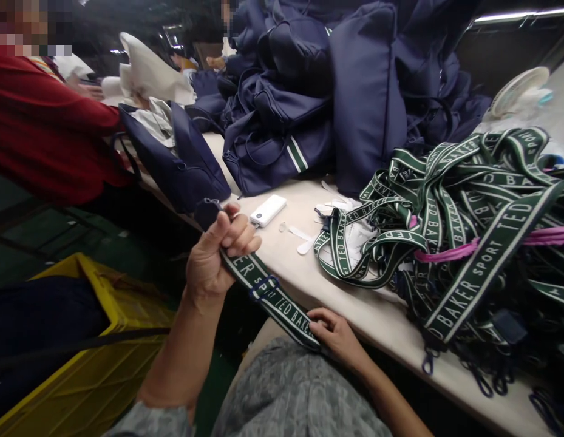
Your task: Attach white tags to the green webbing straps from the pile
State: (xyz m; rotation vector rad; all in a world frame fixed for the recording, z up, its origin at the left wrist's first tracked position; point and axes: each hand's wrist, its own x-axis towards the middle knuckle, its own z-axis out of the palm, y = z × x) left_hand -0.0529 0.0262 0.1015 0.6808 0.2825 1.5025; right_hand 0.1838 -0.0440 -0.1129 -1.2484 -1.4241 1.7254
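A green-and-white lettered bag strap (288,308) stretches between my two hands, just off the table's front edge. My left hand (224,243) is closed around its upper end, where a dark navy tab and hook (207,212) stick out above the fingers. Partway along, a dark blue slider buckle (264,288) sits on the webbing. Lower down, my right hand (334,334) grips the strap near my lap, its fingers curled over the edge. The strap's far end is hidden by that hand and my shirt.
A tangled heap of similar straps (445,212), with a pink tie, covers the right of the table (304,279). Navy bags (282,121) are piled behind. A white power bank (268,210) lies nearby. At left are a yellow crate (127,303) and a person in a red sleeve (58,109).
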